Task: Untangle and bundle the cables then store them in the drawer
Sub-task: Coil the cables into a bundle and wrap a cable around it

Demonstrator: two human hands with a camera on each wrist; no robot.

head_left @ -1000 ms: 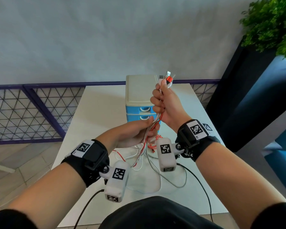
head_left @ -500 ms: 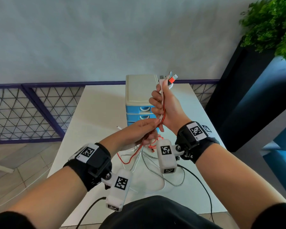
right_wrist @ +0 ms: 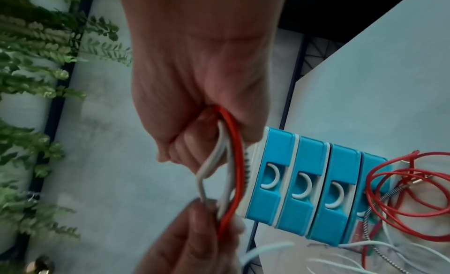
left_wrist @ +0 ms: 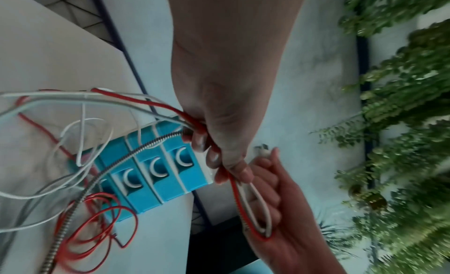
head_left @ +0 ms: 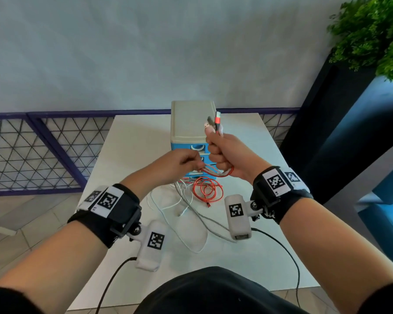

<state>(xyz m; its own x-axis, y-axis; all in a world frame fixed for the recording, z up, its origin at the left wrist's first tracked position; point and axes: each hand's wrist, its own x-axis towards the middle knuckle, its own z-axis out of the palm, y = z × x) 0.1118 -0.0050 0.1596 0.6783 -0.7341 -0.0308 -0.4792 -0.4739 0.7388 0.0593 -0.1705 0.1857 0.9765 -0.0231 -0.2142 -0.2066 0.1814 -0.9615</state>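
Note:
My right hand point(head_left: 221, 155) is a fist around a bunch of red, white and grey cables point(right_wrist: 230, 162), with their plug ends point(head_left: 214, 123) sticking up above it. Just left of it, my left hand point(head_left: 186, 165) pinches the same cables point(left_wrist: 194, 122) where they leave the fist. From there the strands hang to the table, where a red coil point(head_left: 207, 189) and loose white and grey cables point(head_left: 186, 214) lie. Behind both hands stands the small blue drawer unit point(head_left: 192, 123) with a beige top; the drawers point(left_wrist: 155, 174) I can see are shut.
The white table point(head_left: 132, 150) reaches from me to a purple mesh railing point(head_left: 43, 150). A dark planter with green leaves point(head_left: 377, 35) stands at the right. Black camera leads point(head_left: 288, 257) trail off my wrists over the near table edge.
My right hand has come down and tipped towards me with the plug ends still up. My left hand has slid up the cables and now pinches them beside the fist. More cable lies on the table.

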